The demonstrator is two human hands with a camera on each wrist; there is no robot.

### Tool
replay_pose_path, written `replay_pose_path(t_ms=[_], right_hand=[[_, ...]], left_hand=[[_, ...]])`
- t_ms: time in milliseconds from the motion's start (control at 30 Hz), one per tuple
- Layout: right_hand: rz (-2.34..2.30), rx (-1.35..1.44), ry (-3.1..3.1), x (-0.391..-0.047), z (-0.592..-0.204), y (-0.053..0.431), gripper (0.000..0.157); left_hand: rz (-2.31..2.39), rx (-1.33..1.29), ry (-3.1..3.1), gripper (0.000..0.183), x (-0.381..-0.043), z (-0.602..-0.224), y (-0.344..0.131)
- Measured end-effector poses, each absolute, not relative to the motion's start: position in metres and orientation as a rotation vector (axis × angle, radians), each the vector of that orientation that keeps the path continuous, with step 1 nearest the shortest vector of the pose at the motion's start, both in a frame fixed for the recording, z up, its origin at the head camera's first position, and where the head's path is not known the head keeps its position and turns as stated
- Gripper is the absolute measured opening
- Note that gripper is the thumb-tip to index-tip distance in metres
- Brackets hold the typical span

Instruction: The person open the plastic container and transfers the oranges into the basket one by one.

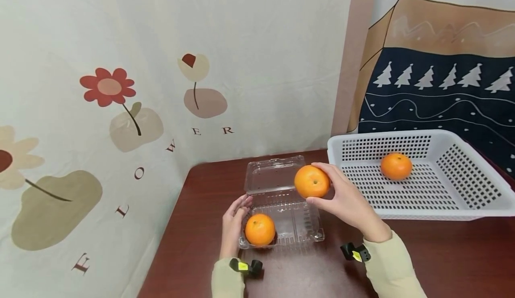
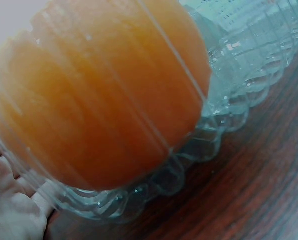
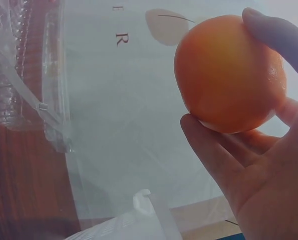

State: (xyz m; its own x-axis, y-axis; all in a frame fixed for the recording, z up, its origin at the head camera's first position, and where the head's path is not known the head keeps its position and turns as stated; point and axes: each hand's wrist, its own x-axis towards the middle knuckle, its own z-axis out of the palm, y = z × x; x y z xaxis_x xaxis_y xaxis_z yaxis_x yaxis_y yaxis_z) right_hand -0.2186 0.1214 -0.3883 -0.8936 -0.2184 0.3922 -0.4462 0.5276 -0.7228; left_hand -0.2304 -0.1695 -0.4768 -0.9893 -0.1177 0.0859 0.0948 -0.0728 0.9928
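Note:
My right hand [image 1: 342, 195] holds an orange [image 1: 311, 181] between thumb and fingers, raised above the right side of a clear plastic clamshell box [image 1: 283, 226]. In the right wrist view the thumb and fingertips press on opposite sides of the held orange [image 3: 229, 75]. The box lies open on the table, its lid [image 1: 269, 175] folded back. A second orange [image 1: 259, 230] sits in its front left part. My left hand [image 1: 234, 224] rests against the left wall of the box, fingers extended along it. Close up, the left wrist view has that orange [image 2: 103, 95] behind the clear wall.
A white perforated plastic basket [image 1: 402, 213] stands at the right, with one orange [image 1: 396, 166] inside. The dark red wooden table [image 1: 193, 240] ends at a printed curtain [image 1: 257, 65] behind and to the left.

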Motion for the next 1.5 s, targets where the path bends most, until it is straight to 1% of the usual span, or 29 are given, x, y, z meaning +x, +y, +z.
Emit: replay_pose_path(t_ms=[167, 533, 1133, 1500], right_hand=[[1.305, 0.533, -2.539, -0.217, -0.388, 0.124, 0.075], [1.420, 0.497, -2.536, -0.221, -0.389, 0.135, 0.077], [1.252, 0.406, -2.606, -0.224, -0.386, 0.167, 0.080], [1.173, 0.385, -2.686, -0.221, -0.379, 0.179, 0.083]], left_hand=[[-2.213, 0.026, -2.025, 0.037, -0.232, -0.480, -0.169], [-2.175, 0.018, -2.013, 0.035, -0.241, -0.503, -0.174], [-2.212, 0.064, -1.996, 0.034, -0.239, -0.499, -0.172], [-2.152, 0.021, -2.020, 0.035, -0.241, -0.502, -0.173]])
